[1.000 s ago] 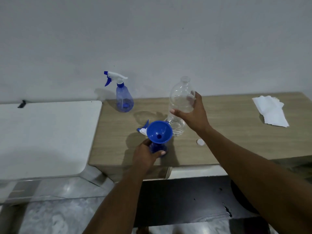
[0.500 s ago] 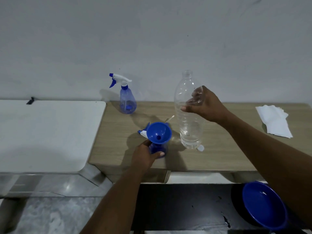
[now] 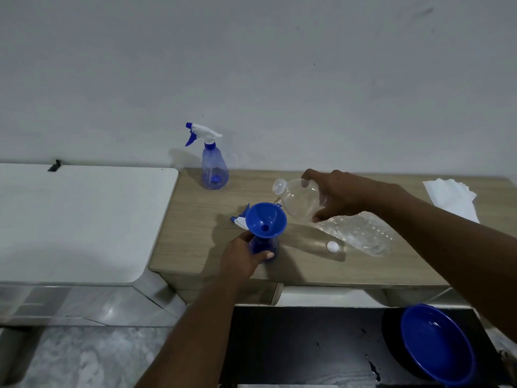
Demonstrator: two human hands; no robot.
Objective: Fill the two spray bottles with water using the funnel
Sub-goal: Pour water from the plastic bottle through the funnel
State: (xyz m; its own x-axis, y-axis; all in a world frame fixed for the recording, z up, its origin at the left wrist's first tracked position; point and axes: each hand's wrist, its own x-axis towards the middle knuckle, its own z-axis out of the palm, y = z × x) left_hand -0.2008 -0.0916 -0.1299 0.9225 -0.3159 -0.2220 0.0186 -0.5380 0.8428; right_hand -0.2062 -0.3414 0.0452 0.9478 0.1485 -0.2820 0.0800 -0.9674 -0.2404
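Note:
A blue funnel (image 3: 265,219) sits in the neck of a blue spray bottle (image 3: 264,247) near the wooden table's (image 3: 195,219) front edge. My left hand (image 3: 242,257) grips that bottle's body. My right hand (image 3: 340,194) holds a clear plastic water bottle (image 3: 330,217) tilted nearly flat, its open mouth pointing left, just above and right of the funnel. Its white cap (image 3: 332,246) lies on the table. The removed spray head (image 3: 240,219) lies behind the funnel. A second spray bottle (image 3: 213,169), with its white and blue trigger head on, stands upright by the wall.
A white table (image 3: 78,219) adjoins on the left. Folded white tissues (image 3: 450,200) lie at the far right of the wooden table. A blue bowl (image 3: 439,345) rests on a dark surface below the front edge. The wall is close behind.
My right hand has lifted the water bottle from upright and tipped it so its mouth points toward the funnel. My left hand stays on the bottle under the funnel.

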